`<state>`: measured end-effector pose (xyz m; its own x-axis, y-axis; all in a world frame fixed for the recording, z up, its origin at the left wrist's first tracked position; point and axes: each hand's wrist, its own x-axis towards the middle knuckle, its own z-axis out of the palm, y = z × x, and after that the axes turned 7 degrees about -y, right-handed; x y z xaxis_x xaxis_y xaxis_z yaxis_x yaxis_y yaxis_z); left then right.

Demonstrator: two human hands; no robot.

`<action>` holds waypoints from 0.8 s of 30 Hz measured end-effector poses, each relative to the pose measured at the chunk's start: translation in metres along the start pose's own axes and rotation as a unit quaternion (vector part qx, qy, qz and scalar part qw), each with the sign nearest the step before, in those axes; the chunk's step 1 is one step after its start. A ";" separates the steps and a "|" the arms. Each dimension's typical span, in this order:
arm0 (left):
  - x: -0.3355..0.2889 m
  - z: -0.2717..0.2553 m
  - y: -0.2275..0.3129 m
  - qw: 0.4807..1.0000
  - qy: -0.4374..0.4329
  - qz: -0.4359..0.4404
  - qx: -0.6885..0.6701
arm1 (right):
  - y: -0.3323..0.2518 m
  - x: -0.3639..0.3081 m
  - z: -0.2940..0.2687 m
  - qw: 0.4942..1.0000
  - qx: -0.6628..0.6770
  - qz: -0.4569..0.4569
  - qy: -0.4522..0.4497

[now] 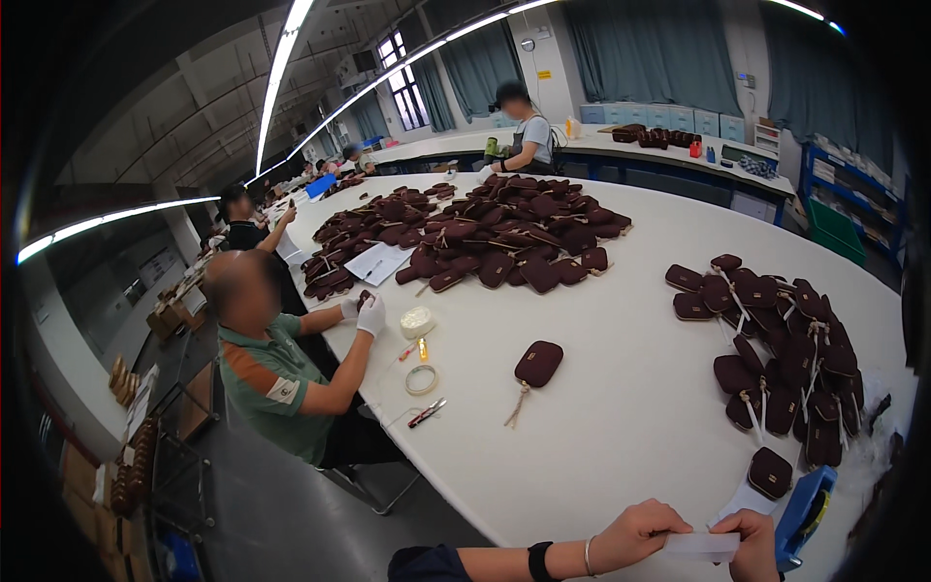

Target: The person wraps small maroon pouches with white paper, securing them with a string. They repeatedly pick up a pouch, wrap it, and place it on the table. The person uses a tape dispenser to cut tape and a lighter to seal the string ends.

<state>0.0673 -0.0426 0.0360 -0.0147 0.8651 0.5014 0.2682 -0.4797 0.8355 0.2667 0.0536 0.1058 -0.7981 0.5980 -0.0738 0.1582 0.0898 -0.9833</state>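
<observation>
At the near right of the table, my left hand (635,535) pinches one end of a small white slip (700,546), which looks like paper or a label. My right hand (754,545) grips its other end, fingers closed. Just beyond lies a maroon zip pouch (770,470), beside a white sheet (743,502) partly hidden by my hand. A blue tape dispenser (803,514) stands right of my right hand. Farther up on the right is a heap of maroon pouches (797,359) with cord tassels.
A single tasselled pouch (539,363) lies mid-table; a larger pouch heap (485,228) sits behind. On the left, a seated co-worker (281,359) in white gloves handles a small dark item near a tape roll (421,379) and a cutter (427,412). Clear plastic (873,475) lies far right.
</observation>
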 end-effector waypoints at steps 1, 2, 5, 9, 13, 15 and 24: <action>-0.002 0.001 -0.002 1.000 0.004 -0.014 -0.020 | -0.002 0.000 0.002 1.000 0.007 -0.008 0.002; 0.000 0.000 0.004 0.996 -0.009 -0.051 -0.069 | -0.004 0.000 0.003 1.000 0.013 -0.016 0.007; 0.003 -0.007 0.020 0.975 -0.039 -0.139 -0.170 | -0.011 -0.002 0.000 0.999 0.041 0.023 -0.012; 0.003 -0.006 0.025 0.968 -0.029 -0.153 -0.196 | -0.010 -0.004 0.005 1.000 0.023 -0.005 0.010; 0.001 -0.004 0.022 0.982 -0.005 -0.061 -0.176 | 0.022 -0.002 -0.005 0.989 -0.095 -0.109 0.023; 0.002 -0.007 0.025 0.982 -0.026 -0.096 -0.159 | 0.014 0.000 -0.002 0.975 -0.157 -0.157 0.028; 0.001 -0.014 0.030 0.994 -0.083 0.001 0.068 | -0.027 -0.011 0.016 0.983 -0.143 -0.113 0.013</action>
<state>0.0620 -0.0583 0.0647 0.1414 0.8817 0.4502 0.3959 -0.4672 0.7906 0.2619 0.0320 0.1308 -0.8177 0.5558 0.1498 0.1372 0.4408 -0.8870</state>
